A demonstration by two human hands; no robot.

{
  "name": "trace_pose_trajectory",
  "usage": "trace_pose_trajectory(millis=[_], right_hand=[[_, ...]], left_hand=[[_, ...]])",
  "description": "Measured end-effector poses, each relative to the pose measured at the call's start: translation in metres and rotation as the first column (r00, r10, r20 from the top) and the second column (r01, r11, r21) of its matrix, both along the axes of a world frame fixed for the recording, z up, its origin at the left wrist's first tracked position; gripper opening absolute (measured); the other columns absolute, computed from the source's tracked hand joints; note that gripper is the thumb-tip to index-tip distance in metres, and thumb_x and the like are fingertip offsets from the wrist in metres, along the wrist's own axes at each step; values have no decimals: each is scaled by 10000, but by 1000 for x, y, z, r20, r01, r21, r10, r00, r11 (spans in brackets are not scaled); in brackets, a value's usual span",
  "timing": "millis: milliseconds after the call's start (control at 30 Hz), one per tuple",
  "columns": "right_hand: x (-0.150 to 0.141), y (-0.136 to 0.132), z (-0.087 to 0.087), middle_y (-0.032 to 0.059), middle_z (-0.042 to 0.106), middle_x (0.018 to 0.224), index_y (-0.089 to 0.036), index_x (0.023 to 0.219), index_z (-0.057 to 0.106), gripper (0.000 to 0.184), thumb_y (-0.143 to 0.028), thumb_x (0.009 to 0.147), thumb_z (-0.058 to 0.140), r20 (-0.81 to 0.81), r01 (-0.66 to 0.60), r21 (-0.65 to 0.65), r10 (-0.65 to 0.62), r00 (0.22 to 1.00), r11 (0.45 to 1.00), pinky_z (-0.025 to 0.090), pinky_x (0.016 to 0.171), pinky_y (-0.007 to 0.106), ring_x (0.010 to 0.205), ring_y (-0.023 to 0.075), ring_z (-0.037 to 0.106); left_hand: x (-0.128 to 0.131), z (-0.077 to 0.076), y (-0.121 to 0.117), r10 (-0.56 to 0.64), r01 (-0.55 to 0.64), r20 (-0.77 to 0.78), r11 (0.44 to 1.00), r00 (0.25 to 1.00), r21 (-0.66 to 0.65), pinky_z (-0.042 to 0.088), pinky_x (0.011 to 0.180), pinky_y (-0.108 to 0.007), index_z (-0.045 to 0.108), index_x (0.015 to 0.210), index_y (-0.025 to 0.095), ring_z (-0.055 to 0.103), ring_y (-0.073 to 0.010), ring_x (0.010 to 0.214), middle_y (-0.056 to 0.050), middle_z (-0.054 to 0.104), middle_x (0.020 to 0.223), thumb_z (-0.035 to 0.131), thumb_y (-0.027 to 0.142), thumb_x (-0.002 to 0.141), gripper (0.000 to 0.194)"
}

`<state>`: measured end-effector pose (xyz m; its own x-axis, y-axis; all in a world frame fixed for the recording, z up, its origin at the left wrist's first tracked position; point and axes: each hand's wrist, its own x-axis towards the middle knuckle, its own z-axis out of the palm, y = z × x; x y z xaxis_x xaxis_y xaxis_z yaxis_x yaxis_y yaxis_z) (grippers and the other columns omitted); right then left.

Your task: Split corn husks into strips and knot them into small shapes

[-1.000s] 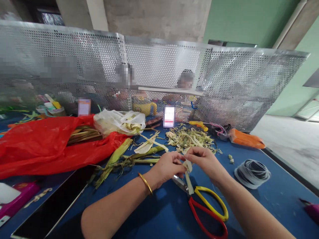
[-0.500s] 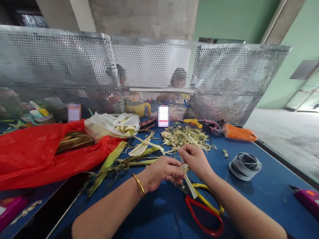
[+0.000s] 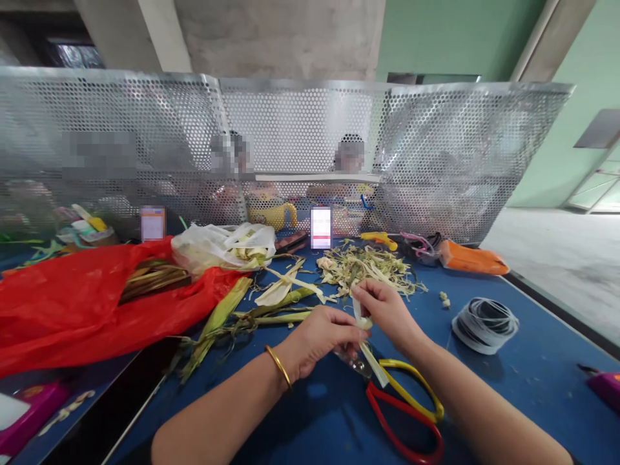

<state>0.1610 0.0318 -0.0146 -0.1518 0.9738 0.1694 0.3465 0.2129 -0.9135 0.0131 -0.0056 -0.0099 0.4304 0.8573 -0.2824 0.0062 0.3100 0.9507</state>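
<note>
My left hand (image 3: 334,334) is closed, thumb and fingers pinching a pale corn husk strip (image 3: 374,365) whose tail hangs down toward the table. Just above it, my right hand (image 3: 380,303) pinches the upper part of the same strip, which looks folded or looped between the two hands. Below my hands lie scissors (image 3: 407,420) with one red and one yellow handle; their blades are partly hidden under my left hand. Behind my right hand is a heap of shredded husk pieces (image 3: 387,268). Longer green husks (image 3: 220,316) lie to the left.
A red plastic bag (image 3: 72,284) with dried husks and a white plastic bag (image 3: 208,245) are at left. A coil of grey-white cord (image 3: 485,326) and an orange packet (image 3: 475,258) sit at right. A lit phone (image 3: 321,227) leans on the perforated metal screen (image 3: 295,123); people are behind it.
The view has shifted slightly, so most things appear a little farther right. Both hands keep hold of the strip, and my right hand's fingers have moved slightly at its upper part.
</note>
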Motion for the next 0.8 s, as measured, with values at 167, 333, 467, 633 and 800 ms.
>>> trace_pose_trajectory(millis=[167,333,467,633,800], right_hand=[[10,2,9,-30,519,541,-183,611,523,295,-387,823,512,138,-155,22,151,979,988,377,525,232,526,110,479],[11,2,4,-34,530,588,-193,715,560,155,-308,816,533,173,-116,94,99,980,989,404,524,238,540,122,492],[10,-7,13,6,602,710,-199,766,582,127,-271,853,526,364,-37,353,-100,926,935,405,607,273,665,155,548],[0,-33,39,28,626,802,-221,864,647,166,-178,896,490,649,-501,653,-79,756,568,375,748,330,763,162,557],[-15,-43,28,69,619,890,-173,981,616,174,-118,897,473,869,-724,492,-215,447,484,382,817,377,842,207,568]], left_hand=[[-5,3,7,136,-135,26,990,990,-41,455,578,-229,674,613,125,519,-79,490,-3,590,559,728,250,625,137],[-7,3,11,120,-115,69,991,990,-72,483,594,-249,661,568,127,519,-88,491,3,574,531,718,218,622,121],[-9,5,12,148,-139,91,986,985,-96,497,625,-263,672,612,119,553,-100,519,-11,610,566,744,258,621,157],[-9,4,14,248,-235,134,966,959,-106,467,579,-234,658,642,115,587,-111,554,-17,632,611,781,293,595,221],[-10,3,17,314,-296,224,949,923,-109,405,527,-192,678,629,111,529,-82,536,0,619,589,827,273,506,252]])
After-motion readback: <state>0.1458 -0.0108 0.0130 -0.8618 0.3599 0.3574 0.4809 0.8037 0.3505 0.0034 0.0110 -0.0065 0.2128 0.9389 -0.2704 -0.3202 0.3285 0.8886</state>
